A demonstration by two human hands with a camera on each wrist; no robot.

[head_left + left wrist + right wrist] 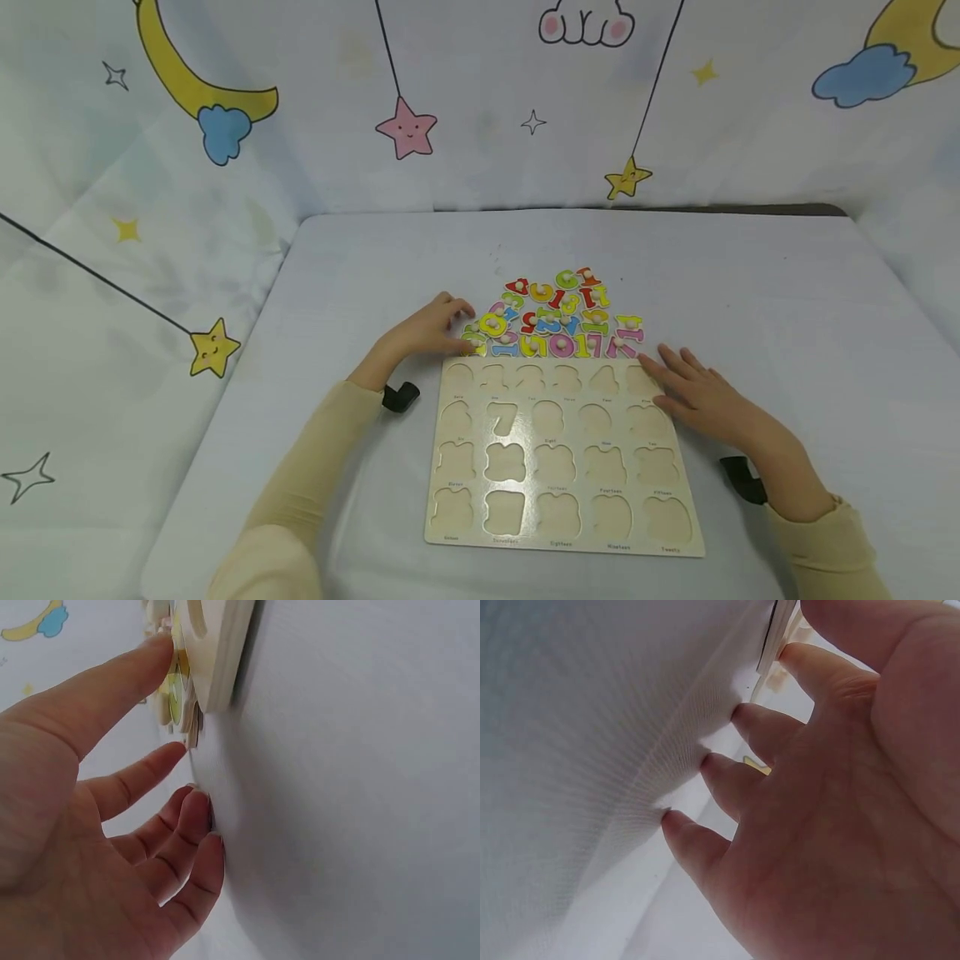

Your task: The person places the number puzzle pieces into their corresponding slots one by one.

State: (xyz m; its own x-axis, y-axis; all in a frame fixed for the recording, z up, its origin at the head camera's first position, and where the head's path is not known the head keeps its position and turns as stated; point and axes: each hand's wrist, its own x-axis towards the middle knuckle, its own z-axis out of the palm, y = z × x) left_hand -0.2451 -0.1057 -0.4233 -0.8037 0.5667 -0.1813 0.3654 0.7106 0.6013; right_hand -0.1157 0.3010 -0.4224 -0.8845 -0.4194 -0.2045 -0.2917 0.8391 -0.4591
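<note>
Wood forms one board point(590, 443) with 21 recesses point(555, 464), left hand point(426, 327) and right hand point(708, 400) loosely spread, gripping nothing.

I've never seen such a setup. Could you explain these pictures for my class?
There is no machine, just a person's bare left hand and right hand. The largest picture was taken from the person's head, the smaller two from the left and right wrists. On the white table lies a pale board with shaped recesses; beyond it are colourful, knobbed number pieces. The left hand is at the pieces' left end, the right hand at the board's far right corner. Neither appears to grip anything.
</note>
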